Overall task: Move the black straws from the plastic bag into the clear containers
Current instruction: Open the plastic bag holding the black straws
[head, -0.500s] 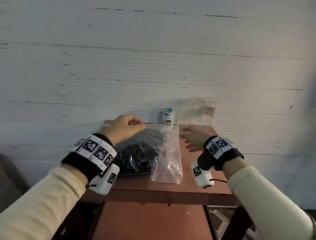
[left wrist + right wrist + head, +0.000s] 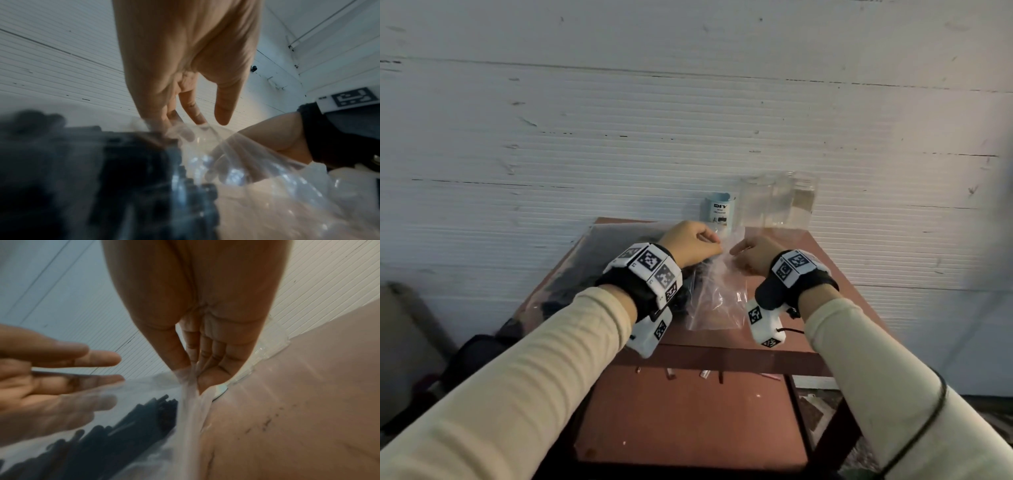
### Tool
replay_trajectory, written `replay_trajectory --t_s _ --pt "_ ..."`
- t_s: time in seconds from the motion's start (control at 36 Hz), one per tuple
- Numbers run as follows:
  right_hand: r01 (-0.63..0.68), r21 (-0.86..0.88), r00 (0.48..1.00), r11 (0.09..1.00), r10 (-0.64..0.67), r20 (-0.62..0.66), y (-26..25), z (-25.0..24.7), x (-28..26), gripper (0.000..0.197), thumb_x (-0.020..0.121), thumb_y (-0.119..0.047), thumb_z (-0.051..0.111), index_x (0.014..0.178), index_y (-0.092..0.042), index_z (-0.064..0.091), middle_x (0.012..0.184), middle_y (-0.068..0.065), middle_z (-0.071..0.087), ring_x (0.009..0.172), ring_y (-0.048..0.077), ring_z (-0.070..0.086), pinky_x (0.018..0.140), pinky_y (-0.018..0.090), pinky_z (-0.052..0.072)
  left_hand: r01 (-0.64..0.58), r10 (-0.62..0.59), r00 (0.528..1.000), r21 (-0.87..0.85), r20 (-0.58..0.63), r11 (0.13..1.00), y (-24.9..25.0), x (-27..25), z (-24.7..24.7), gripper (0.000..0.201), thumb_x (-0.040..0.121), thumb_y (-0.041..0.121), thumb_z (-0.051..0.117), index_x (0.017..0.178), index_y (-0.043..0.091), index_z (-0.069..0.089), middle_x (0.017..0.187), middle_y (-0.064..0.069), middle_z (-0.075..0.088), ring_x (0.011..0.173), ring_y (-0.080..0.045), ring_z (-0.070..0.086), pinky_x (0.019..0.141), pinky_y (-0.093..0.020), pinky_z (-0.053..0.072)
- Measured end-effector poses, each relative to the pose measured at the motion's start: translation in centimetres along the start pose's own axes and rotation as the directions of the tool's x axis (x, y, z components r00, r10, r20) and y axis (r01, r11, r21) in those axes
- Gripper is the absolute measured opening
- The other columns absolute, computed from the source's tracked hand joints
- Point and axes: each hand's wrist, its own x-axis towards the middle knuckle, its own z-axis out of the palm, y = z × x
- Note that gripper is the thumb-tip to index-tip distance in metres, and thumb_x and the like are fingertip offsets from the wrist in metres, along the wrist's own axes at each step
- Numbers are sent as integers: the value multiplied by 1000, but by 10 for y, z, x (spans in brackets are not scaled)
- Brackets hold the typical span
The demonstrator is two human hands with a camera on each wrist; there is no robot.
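A clear plastic bag (image 2: pixel 717 301) lies on the red-brown table (image 2: pixel 822 270), with a dark mass of black straws (image 2: pixel 144 415) inside it. My right hand (image 2: pixel 736 251) pinches the bag's open edge between thumb and fingers (image 2: pixel 185 360). Just left of it, my left hand (image 2: pixel 709 240) is at the bag's mouth with its fingers (image 2: pixel 96 356) stretched out, some of them behind the film, the thumb (image 2: pixel 222 113) free above it. Clear containers (image 2: pixel 777 202) stand empty at the table's back edge, beyond both hands.
A small can with a pale blue label (image 2: pixel 719 209) stands left of the containers, against the white ribbed wall (image 2: pixel 688 120). Below the table top is a red-brown shelf (image 2: pixel 688 418) with small scraps on its far edge. Dark items lie on the floor at left.
My left hand moved right along the bag to its mouth. The right hand, earlier open beside the bag, now pinches the bag's edge. The head view shifted.
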Motion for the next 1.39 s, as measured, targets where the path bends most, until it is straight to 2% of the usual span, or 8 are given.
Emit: replay_trajectory --t_s 0.28,0.47,0.61,0.75,0.92,1.11,1.25,1.39 --pt "184 -10 983 983 -184 -15 3 -4 -13 25 94 -17 59 115 -7 66 90 7 67 80 17 66 74 29 58 -87 58 975 129 215 988 7 -13 21 52 82 38 75 128 24 57 130 -5 56 118 -20 55 100 -38 46" --pt "300 -35 954 953 -298 39 -1 -11 -30 31 90 -4 60 119 -16 61 112 0 66 88 8 67 75 25 55 -97 80 992 184 101 978 3 -9 33 66 78 35 79 135 22 50 130 -12 56 112 -25 57 82 -28 41" --pt "355 -72 930 932 -344 128 2 -11 -41 43 92 -8 57 133 -19 52 129 -8 59 99 10 67 80 30 55 -78 76 997 194 16 978 -3 -11 30 38 77 14 76 111 21 61 116 -6 64 103 -23 61 81 -29 44" --pt "321 47 937 946 -324 133 13 -8 -44 49 97 -10 51 142 -26 41 132 -7 57 99 14 68 80 31 54 -28 29 1000 102 -5 994 -11 -10 14 34 79 -4 62 91 28 67 85 5 63 81 -14 59 65 -21 43" --pt "312 97 950 945 -313 -3 22 -6 -43 42 97 -19 53 137 -26 43 111 7 62 103 20 65 90 37 54 -15 11 999 -87 -37 996 -19 -12 -12 39 85 -12 58 92 25 65 100 0 68 76 -11 64 53 -16 50" --pt "208 173 978 963 -207 -23 18 -1 -29 33 96 -31 52 127 -23 42 122 4 52 108 22 59 95 39 51 -56 28 996 -333 -90 941 -23 -17 -43 34 84 -11 63 95 21 67 103 -4 70 92 -21 66 91 -44 56" --pt "152 354 987 923 -157 -15 5 8 -14 39 98 -26 50 134 -21 37 128 8 49 111 24 58 93 38 50 -125 73 988 -416 -138 901 -19 -14 -53 33 84 -10 65 96 21 69 96 1 73 90 -11 69 79 -23 59" --pt "87 488 992 868 -121 37 -13 16 -2 50 98 -19 52 138 -22 22 111 9 55 96 29 60 92 46 50 -135 81 988 -489 -130 862 -17 -10 -57 32 85 -11 63 101 15 69 103 -6 72 91 -14 68 81 -27 58"
